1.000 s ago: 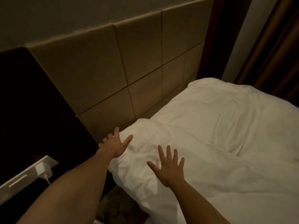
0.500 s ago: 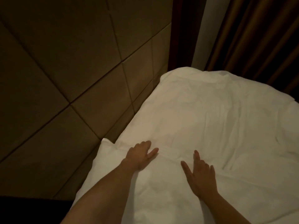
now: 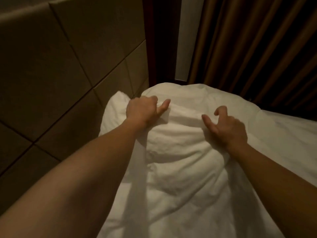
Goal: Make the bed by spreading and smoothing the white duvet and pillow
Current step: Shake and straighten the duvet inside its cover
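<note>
The white duvet (image 3: 180, 160) covers the bed and is bunched into a raised fold between my hands near the head end. My left hand (image 3: 143, 110) grips the duvet's top edge, fingers curled into the fabric and thumb sticking out. My right hand (image 3: 226, 125) lies on the fold further right, its fingers hooked into the cloth and its thumb spread. A white pillow corner (image 3: 115, 107) peeks out to the left of my left hand, against the headboard. The rest of the pillow is hidden under the duvet.
A padded tan headboard (image 3: 68, 66) of square panels runs along the left. Brown curtains (image 3: 257, 48) hang behind the far side of the bed, beside a dark wooden strip (image 3: 161, 40) and a pale wall strip (image 3: 186, 40).
Both hands moved further up the bed and went from lying flat on the duvet to curling into it. The fabric now bunches up between them, and the view has swung toward the curtains.
</note>
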